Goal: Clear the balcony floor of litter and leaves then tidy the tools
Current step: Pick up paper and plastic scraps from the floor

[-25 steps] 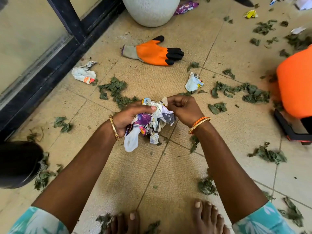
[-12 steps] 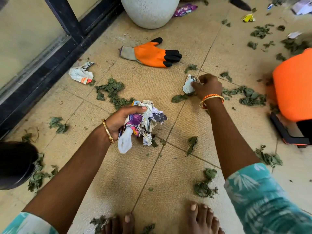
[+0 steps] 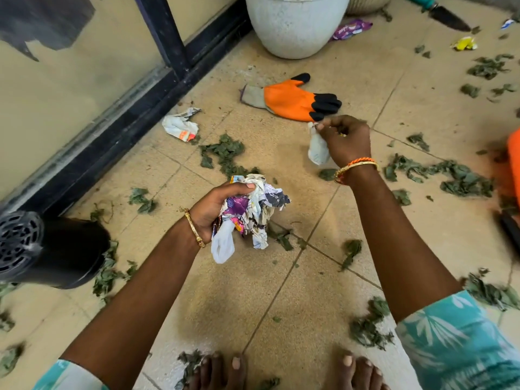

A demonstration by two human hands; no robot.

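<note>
My left hand (image 3: 216, 205) is shut on a crumpled bundle of wrappers and paper (image 3: 253, 212), held low over the tiled floor. My right hand (image 3: 344, 140) is pinched on a small white wrapper (image 3: 317, 149) that hangs from its fingers, lifted just below the orange glove (image 3: 289, 101). Another crumpled white wrapper (image 3: 180, 125) lies near the black door frame. Green leaf scraps (image 3: 222, 154) are scattered over the tiles, with a long trail (image 3: 439, 175) at the right.
A pale round pot (image 3: 295, 23) stands at the top, with a purple wrapper (image 3: 350, 28) and a yellow wrapper (image 3: 464, 43) beyond. A trowel blade (image 3: 447, 16) lies top right. A black cylinder (image 3: 53, 251) sits left, an orange object (image 3: 513, 170) right. My bare feet (image 3: 281, 370) are below.
My right hand left the bundle, reached to the white wrapper on the floor, picked it up and now holds it lifted. The left hand kept hold of the bundle.
</note>
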